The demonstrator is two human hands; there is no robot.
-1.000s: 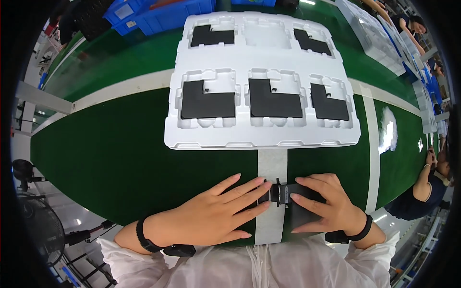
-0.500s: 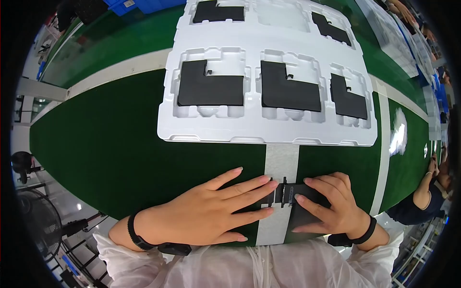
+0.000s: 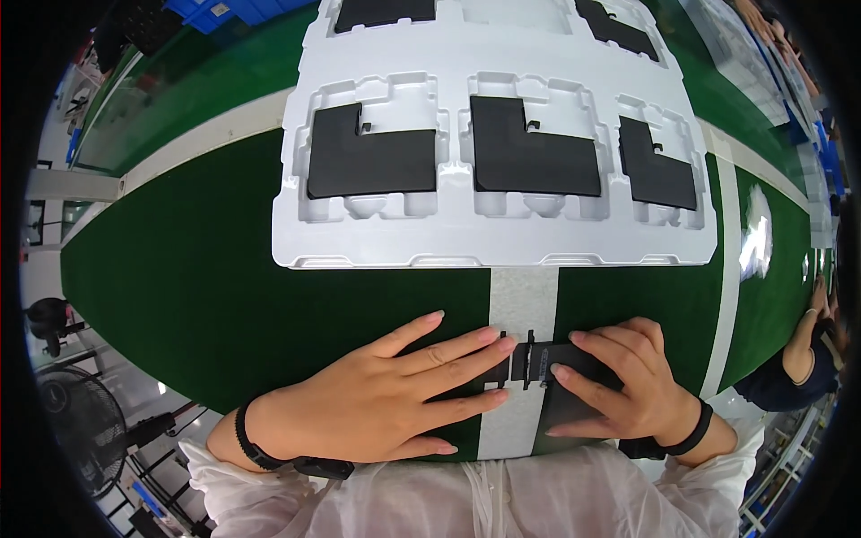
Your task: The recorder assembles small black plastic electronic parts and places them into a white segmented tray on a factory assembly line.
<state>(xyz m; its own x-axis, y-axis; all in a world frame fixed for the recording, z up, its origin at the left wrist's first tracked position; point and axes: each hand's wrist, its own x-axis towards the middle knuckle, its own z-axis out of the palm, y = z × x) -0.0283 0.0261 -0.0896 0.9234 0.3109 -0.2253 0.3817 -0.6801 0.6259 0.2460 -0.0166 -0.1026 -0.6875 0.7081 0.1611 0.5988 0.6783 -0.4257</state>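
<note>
Since the earlier frames the view has dipped lower and closer, so the white tray (image 3: 493, 247) now fills the upper part of the picture; both hands hold nearly the same positions on the belt as before.

Left hand (image 3: 377, 403): lies flat, palm down, fingers spread and extended toward the right. It presses on the left portion of a flat black part (image 3: 574, 394) that sits below the tray's near edge, across the pale grey strip (image 3: 523, 305) running down the green belt (image 3: 197, 296). It grips nothing; it pins.

Right hand (image 3: 628, 394): fingers curled and bearing down on the right portion of the same black part, fingertips close to a small connector-like joint (image 3: 529, 363) between the two hands. Whether any finger wraps under the part cannot be told.

Tray: its near row holds three black L-shaped parts, one in each pocket, at left (image 3: 368, 152), middle (image 3: 529, 148) and right (image 3: 655, 166). The far row shows dark parts in its left and right pockets; the middle pocket appears empty, though the frame edge cuts it off.

Judgement on progress: five pockets appear filled and one open. The part under the hands is not yet in the tray, and work at its joint seems unfinished.

Beyond the tray's right side, another person's arm (image 3: 803, 345) rests at the belt's edge.
</note>
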